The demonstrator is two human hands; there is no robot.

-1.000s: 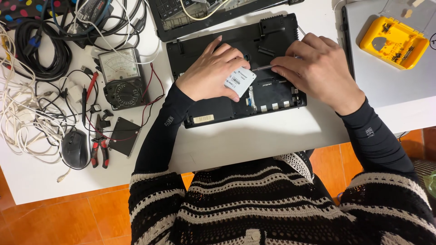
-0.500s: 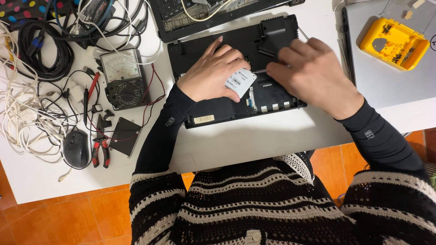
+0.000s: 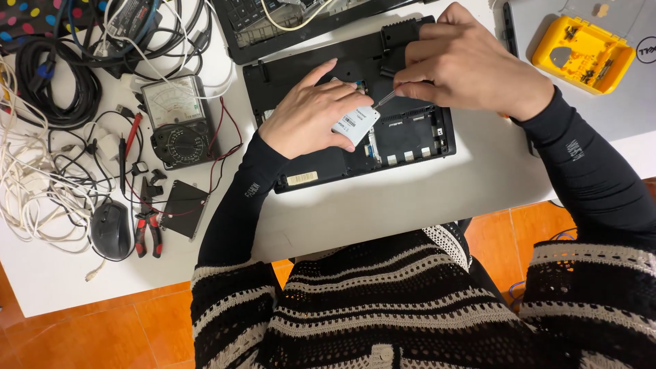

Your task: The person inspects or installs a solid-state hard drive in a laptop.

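**Laptop base opened, drive part-lifted, screwdriver working at bay**

Head view, only view on offer:

- Black laptop base (image 3: 321, 160) lying underside up on white surface (image 3: 383, 205), bay cover already off, inner bay exposed. Judged mid-way: opening done, small white-labelled drive (image 3: 357, 125) not yet free of the bay or not yet seated, cannot tell which.
- Left hand (image 3: 311, 116) flat over the bay, fingers spread loosely, thumb and fingertips pressing on the drive's near edge, keeping it steady. No closed grip, more a hold-down.
- Right hand (image 3: 471, 65) with grip pressed together, pinching a thin screwdriver (image 3: 384, 100); tip aimed down-left at the drive's upper corner, shaft running roughly from upper right to lower left.
- Drive tilted in the bay, label side up, long axis roughly diagonal, lower right corner toward the base's front edge. Sits inside the bay, right of centre of the base.
- Left to do, as judged: fastening or release at that corner, cover back on; cover itself not picked out.
- Around: analogue multimeter (image 3: 174, 119) with red leads left of the base, red-handled pliers (image 3: 147, 229) and black mouse (image 3: 111, 229) further left, cable tangle (image 3: 41, 157), yellow bit case (image 3: 581, 55) on a grey laptop lid (image 3: 615, 96) at right.
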